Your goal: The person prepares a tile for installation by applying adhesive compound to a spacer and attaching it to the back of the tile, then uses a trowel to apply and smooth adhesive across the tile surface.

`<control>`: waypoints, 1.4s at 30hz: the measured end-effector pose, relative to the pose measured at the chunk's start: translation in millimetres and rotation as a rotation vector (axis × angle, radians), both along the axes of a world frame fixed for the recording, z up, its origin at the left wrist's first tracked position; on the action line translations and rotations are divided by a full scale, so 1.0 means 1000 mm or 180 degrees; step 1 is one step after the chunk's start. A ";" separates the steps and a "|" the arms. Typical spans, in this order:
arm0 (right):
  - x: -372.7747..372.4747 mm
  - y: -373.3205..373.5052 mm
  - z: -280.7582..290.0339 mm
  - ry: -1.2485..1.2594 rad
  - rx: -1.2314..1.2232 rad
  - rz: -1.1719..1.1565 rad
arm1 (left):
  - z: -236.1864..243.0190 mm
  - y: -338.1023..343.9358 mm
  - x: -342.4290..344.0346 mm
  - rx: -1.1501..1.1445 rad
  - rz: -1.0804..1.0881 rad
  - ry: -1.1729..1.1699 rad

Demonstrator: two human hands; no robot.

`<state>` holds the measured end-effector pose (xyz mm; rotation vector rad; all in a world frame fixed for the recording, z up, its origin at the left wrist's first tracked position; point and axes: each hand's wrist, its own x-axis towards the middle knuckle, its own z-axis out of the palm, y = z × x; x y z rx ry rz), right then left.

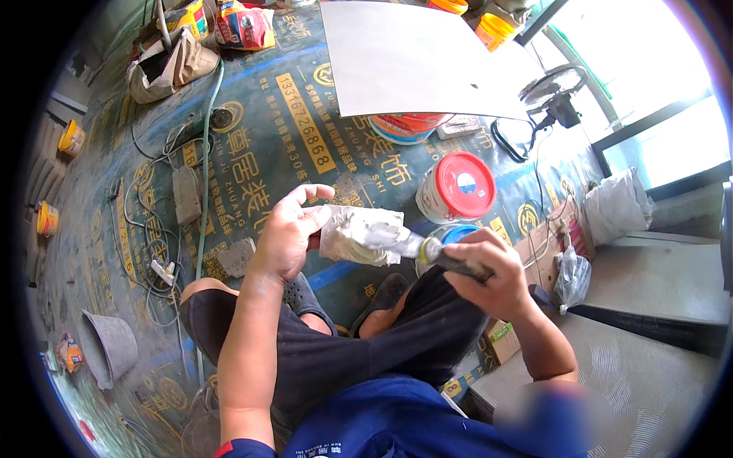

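Observation:
My left hand is closed on the left edge of a small pale flat piece, held level above my lap; it looks like a tile offcut. A thick heap of white paste covers most of its top. From the other side, my right hand grips the dark handle of a putty knife. The knife's paste-smeared blade lies against the heap, so its exact edge is hidden. Just beyond the knife stands a bucket with a blue rim, partly covered by the knife and my right hand.
A red-lidded bucket stands ahead. Past it, a large white panel rests over another bucket, near a fan. A hose and tangled cables cross the left floor. Large grey slabs lie at the right.

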<state>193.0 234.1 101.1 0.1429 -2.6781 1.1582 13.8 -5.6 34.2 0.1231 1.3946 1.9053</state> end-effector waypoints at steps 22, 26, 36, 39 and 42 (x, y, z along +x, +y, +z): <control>0.008 0.014 -0.054 -0.2103 -0.2752 -0.0560 | -0.016 -0.005 -0.006 0.0111 0.0111 -0.0123; 0.014 -0.019 -0.077 -0.2323 -0.3348 -0.0836 | -0.041 0.003 -0.013 -0.0117 0.0458 -0.0242; 0.018 -0.107 -0.118 -0.2510 -0.4503 -0.0908 | -0.082 0.035 -0.002 -0.0521 0.1001 -0.0203; 0.019 -0.116 -0.122 -0.2501 -0.5024 -0.0955 | -0.088 0.043 0.004 -0.0707 0.1219 -0.0002; 0.021 -0.122 -0.118 -0.2628 -0.5277 -0.0952 | -0.095 0.047 0.009 -0.0707 0.1561 0.0381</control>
